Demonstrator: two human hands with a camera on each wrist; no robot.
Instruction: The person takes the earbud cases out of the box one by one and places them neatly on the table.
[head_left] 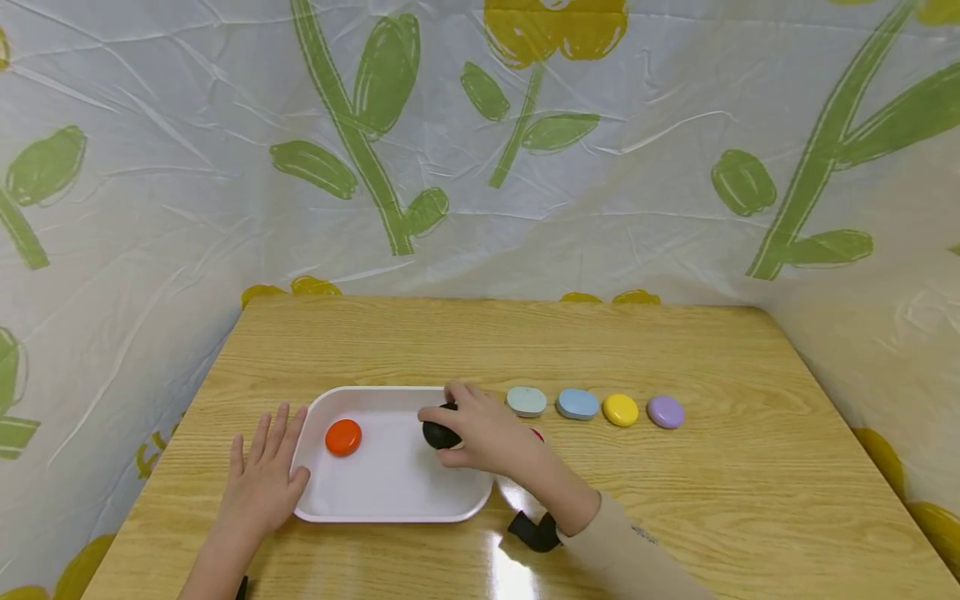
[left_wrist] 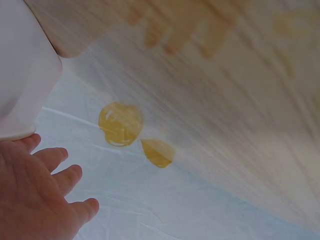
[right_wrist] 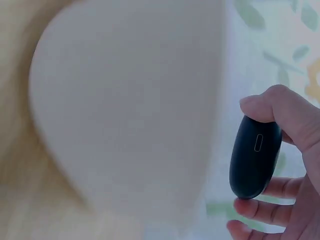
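Note:
My right hand is over the right end of a white tray, holding a black earbud case between thumb and fingers. In the right wrist view, the earbud case is oval and smooth, with a small slot outline on its side. An orange round case lies in the left part of the tray. My left hand has its fingers spread flat against the tray's left side. In the left wrist view, that hand touches the white tray wall.
Right of the tray a row of small rounded cases lies on the wooden table: pale green, blue, yellow and purple. A bit of a red thing shows behind my right wrist. Flower-printed sheeting surrounds the table.

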